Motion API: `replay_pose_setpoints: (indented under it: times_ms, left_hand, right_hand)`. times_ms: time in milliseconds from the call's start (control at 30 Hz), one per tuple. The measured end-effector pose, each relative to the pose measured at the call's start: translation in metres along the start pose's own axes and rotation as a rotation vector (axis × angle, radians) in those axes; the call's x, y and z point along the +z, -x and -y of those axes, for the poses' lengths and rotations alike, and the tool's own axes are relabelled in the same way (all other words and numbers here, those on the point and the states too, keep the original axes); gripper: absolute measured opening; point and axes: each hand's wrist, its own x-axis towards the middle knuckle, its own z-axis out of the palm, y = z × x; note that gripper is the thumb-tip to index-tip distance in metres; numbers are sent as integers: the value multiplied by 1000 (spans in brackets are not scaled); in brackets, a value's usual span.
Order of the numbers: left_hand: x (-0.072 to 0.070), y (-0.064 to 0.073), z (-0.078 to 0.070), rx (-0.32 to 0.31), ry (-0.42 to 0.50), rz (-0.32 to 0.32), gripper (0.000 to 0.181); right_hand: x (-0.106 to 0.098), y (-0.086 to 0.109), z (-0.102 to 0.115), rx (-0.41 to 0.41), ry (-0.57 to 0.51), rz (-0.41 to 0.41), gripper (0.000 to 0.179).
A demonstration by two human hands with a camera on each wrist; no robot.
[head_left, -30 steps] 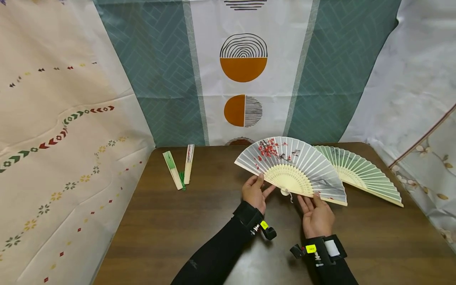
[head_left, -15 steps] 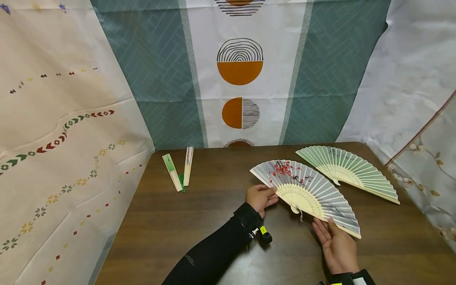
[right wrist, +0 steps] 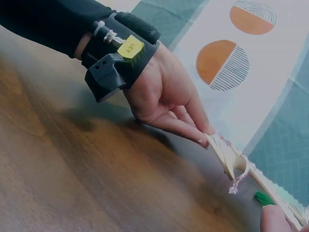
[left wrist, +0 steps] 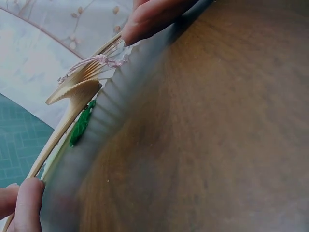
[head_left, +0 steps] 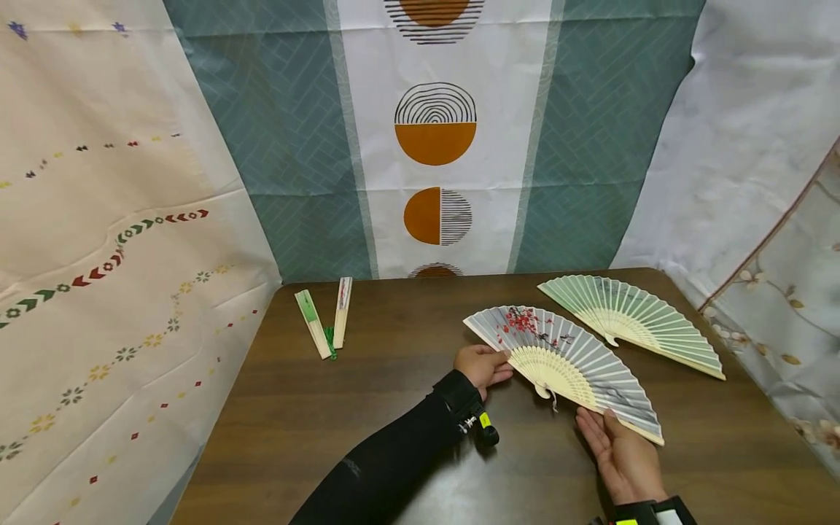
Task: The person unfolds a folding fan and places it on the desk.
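An unfolded white fan (head_left: 587, 375) with red blossoms is held tilted above the table in the head view. My left hand (head_left: 482, 367) pinches its left end stick. At the opposite end stick, my right hand (head_left: 623, 456) holds the fan between thumb and fingers, palm upward. The left wrist view has my left fingertips (left wrist: 30, 205) low at the left and my right fingers (left wrist: 152, 21) at the top. A pale pink cord (right wrist: 235, 186) hangs from the fan's pivot in the right wrist view. Just behind lies an unfolded green fan (head_left: 656, 328).
Two folded fans, one green-topped (head_left: 312, 323) and one white-topped (head_left: 342, 313), lie at the back left of the wooden table (head_left: 394, 408). A green tassel (head_left: 330, 344) lies between them. Patterned cloths (head_left: 590, 146) hang behind and at both sides.
Both hands have brought the white fan nearer and rightward, its right end swinging down toward me. It has moved off the green fan, which now shows whole. Little moved in the last half second.
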Motion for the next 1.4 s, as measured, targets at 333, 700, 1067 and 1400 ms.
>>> replay_pose_setpoints:
  times_ms: [333,700,1067,1400]
  left_hand:
    - [9,-10,-13,-10,-30,8,18]
    - [13,-16,-15,-27,-46,6,18]
    - [12,-16,-26,-35,-90,61,31]
    - [-5,-11,-15,-157,-134,79,38]
  right_hand:
    - [8,-7,11,-8,27,-27,30]
    - [9,-11,14,-10,60,-46,36]
    - [15,-10,22,22,65,-38,33]
    - [-1,2,11,66,165,9,73]
